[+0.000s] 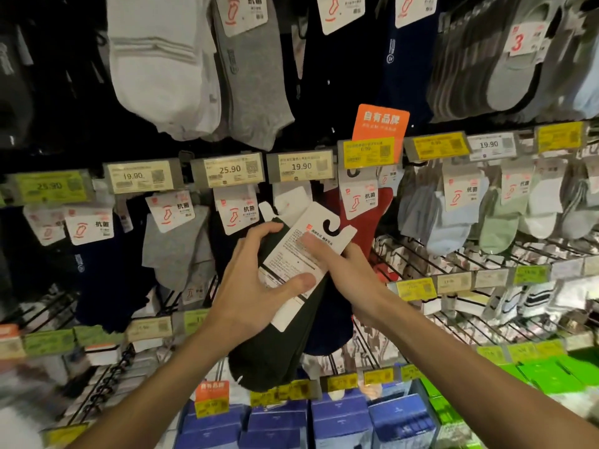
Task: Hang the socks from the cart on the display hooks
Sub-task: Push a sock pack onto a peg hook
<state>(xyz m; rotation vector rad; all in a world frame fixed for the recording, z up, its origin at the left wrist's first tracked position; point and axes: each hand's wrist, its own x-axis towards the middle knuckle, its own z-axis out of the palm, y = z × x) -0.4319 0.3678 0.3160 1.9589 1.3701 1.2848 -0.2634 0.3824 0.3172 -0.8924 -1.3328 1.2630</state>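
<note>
The sock wall [162, 76] fills the view, and the orange sign [381, 121] serves as the marker for everything else. Below the sign and a little to its left, the dark sock pack [282, 345] is held up in front of the shelves, apart from the wall. It hangs from both hands, just left of the red socks [372, 222] that hang under the sign.

The pack looks light and floppy: the knit body droops and would give no purchase. The stiff part is the white card header [301, 254] at its upper end, so that is where to take hold.

The left hand [256, 286] grips the card's lower half, thumb flat on the printed face and fingers [265, 228] curled over the far edge. The right hand [350, 273] pinches the card's other edge, nearer the sign, though its thumb is blurred.

The hook cut-out [330, 225] at the card's top is free and points up towards the sign. Thin card may tear there if forced. Bare display hooks [421, 254] show down and to the right of the sign; which hook is meant I cannot tell.
</note>
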